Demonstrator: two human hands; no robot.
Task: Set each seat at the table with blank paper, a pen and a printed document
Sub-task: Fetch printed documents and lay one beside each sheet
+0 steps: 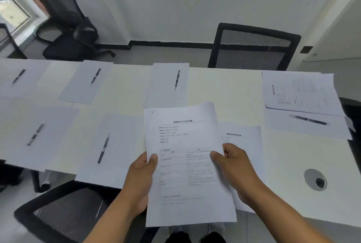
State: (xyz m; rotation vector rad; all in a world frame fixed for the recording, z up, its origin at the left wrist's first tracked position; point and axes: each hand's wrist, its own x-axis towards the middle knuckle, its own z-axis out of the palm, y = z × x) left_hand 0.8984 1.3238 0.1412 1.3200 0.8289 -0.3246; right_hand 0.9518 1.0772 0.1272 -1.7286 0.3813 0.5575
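Note:
Both hands hold a stack of printed documents (185, 164) above the near table edge. My left hand (142, 176) grips its left side with the thumb on top. My right hand (232, 162) pinches its right side. Another printed document (244, 141) lies on the table under my right hand. Several blank sheets lie along the white table (293, 164), each with a black pen on it, such as the sheet (121, 135) with a pen (103, 149) and the far sheet (168, 84) with a pen (177, 79). At the right end, a printed document (298, 90) lies above a sheet with a pen (308, 119).
A black mesh chair (254, 47) stands behind the table's far side, another chair (64, 209) at the near left, a third (66, 24) in the back left corner. A round cable grommet (314, 179) sits in the table at the right.

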